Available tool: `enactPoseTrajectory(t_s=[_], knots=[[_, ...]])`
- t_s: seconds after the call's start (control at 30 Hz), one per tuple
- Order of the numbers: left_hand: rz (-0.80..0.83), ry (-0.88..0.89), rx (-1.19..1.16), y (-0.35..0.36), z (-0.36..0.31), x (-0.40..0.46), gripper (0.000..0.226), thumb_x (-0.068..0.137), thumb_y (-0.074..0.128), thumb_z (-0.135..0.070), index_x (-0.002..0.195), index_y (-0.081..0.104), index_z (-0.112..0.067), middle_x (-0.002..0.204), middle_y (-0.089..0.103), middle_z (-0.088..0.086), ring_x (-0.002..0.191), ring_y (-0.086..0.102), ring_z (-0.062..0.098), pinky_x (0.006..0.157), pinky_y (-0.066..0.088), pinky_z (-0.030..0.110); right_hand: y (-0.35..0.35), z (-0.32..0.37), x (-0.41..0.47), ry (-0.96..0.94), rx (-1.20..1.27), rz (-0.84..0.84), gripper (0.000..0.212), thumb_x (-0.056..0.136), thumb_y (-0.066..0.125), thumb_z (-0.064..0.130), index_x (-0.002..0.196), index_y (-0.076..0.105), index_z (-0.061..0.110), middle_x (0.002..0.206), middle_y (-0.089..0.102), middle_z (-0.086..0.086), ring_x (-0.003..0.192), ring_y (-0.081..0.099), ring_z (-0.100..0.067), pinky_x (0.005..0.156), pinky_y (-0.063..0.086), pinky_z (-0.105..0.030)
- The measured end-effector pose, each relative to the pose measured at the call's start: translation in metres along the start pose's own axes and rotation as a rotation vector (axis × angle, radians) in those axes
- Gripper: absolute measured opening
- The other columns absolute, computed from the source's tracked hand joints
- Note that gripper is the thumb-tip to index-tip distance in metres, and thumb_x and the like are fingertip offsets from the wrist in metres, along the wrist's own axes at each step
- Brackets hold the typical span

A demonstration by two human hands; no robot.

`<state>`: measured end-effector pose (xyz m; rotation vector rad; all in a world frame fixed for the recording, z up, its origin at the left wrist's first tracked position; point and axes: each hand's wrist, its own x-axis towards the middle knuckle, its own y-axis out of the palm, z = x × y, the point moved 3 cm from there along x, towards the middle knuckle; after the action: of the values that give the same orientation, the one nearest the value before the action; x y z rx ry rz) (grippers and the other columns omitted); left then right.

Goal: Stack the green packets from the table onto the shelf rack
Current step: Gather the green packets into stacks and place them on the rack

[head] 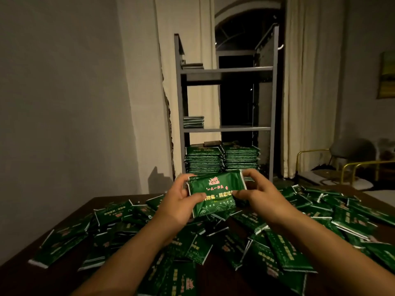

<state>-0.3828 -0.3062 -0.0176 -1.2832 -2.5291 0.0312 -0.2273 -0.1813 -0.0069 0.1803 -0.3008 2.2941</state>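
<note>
I hold a small bundle of green packets (215, 190) upright above the table, printed face toward me. My left hand (181, 199) grips its left edge, thumb across the front. My right hand (256, 193) grips its right edge the same way. Many loose green packets (277, 242) lie scattered over the dark table (19, 272). Beyond stands the grey metal shelf rack (226, 129). Two tall stacks of packets (222, 159) fill its bottom level, a short stack (193, 122) sits on the middle shelf's left, and a few packets (192, 66) lie on the upper shelf.
Cream curtains (310, 92) hang either side of a dark arched window behind the rack. A chair with a brass frame (350, 163) stands at the right, under a framed picture (385, 75). The left wall is bare.
</note>
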Motion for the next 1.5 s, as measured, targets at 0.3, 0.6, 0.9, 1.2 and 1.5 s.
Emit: enactPoseTrajectory(t_s=[0.3, 0.6, 0.9, 1.2, 1.5], knots=[[0.080, -0.013, 0.143, -0.007, -0.056, 0.002, 0.036, 0.083, 0.079, -0.018, 0.116, 0.065, -0.024, 0.116, 0.071, 0.003, 0.095, 0.073, 0.015, 0.077, 0.058, 0.026, -0.012, 0.052, -0.019, -0.070, 0.029, 0.120, 0.047, 0.096, 0.057, 0.000, 0.127, 0.051, 0.035, 0.113, 0.067, -0.012, 0.082, 0.075, -0.027, 0.069, 0.063, -0.042], [0.121, -0.090, 0.210, 0.003, -0.095, 0.031, 0.025, 0.086, 0.073, -0.024, 0.105, 0.073, -0.007, 0.095, 0.079, 0.009, 0.094, 0.075, 0.026, 0.098, 0.055, 0.045, -0.019, 0.081, 0.016, -0.456, -0.385, -0.168, 0.038, 0.089, 0.071, 0.029, 0.120, 0.050, 0.024, 0.120, 0.056, 0.003, 0.103, 0.061, -0.010, 0.084, 0.053, -0.025], [-0.039, -0.105, 0.038, 0.016, -0.099, 0.104, 0.057, 0.050, 0.072, -0.042, 0.099, 0.071, -0.013, 0.104, 0.075, 0.016, 0.105, 0.069, 0.036, 0.101, 0.050, 0.055, -0.010, 0.080, 0.041, -1.073, -1.297, -0.293, 0.057, 0.073, 0.078, 0.035, 0.122, 0.058, 0.015, 0.117, 0.056, -0.004, 0.099, 0.052, -0.021, 0.077, 0.046, -0.031], [-0.008, -0.182, -0.030, 0.020, -0.127, 0.164, 0.038, 0.068, 0.076, -0.040, 0.101, 0.071, -0.023, 0.099, 0.075, 0.007, 0.098, 0.071, 0.028, 0.097, 0.054, 0.049, -0.033, 0.125, 0.088, -1.038, -1.307, -0.253, 0.044, 0.080, 0.068, 0.030, 0.120, 0.061, 0.013, 0.111, 0.059, -0.002, 0.093, 0.050, -0.018, 0.061, 0.044, -0.026], [-0.082, 0.056, 0.443, 0.014, -0.156, 0.178, 0.027, 0.102, 0.050, -0.035, 0.127, 0.052, -0.024, 0.117, 0.060, -0.002, 0.097, 0.059, 0.011, 0.083, 0.049, 0.028, -0.054, 0.152, 0.139, -0.802, -1.235, -0.140, 0.044, 0.072, 0.075, 0.011, 0.113, 0.061, 0.014, 0.110, 0.057, -0.001, 0.101, 0.054, -0.022, 0.056, 0.053, -0.029]])
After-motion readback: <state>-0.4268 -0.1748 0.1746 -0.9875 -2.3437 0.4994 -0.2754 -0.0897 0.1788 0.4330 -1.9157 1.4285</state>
